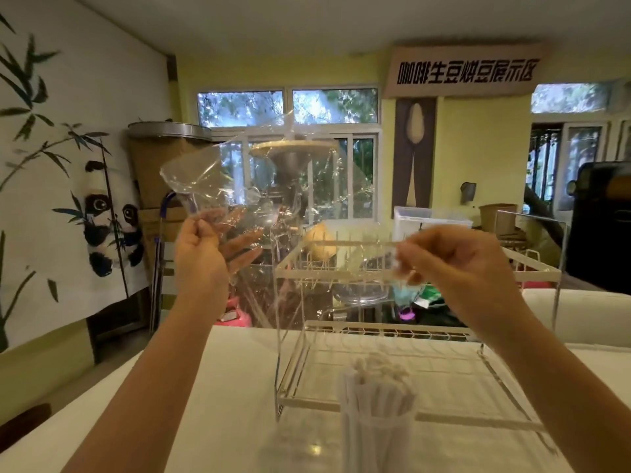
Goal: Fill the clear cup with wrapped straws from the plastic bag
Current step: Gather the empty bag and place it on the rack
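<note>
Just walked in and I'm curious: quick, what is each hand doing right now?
Left hand: closed, pinching the clear plastic bag.
Right hand: fingers closed on the bag's other edge; blurred, so the grip is hard to see.

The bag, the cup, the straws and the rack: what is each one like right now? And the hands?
plastic bag: held up in the air, looks empty
left hand: shut on the bag's edge
right hand: pinching the bag's other edge
clear cup: upright on the table, packed with straws
wrapped straws: standing in the cup
dish rack: upright, lower shelf bare
</note>
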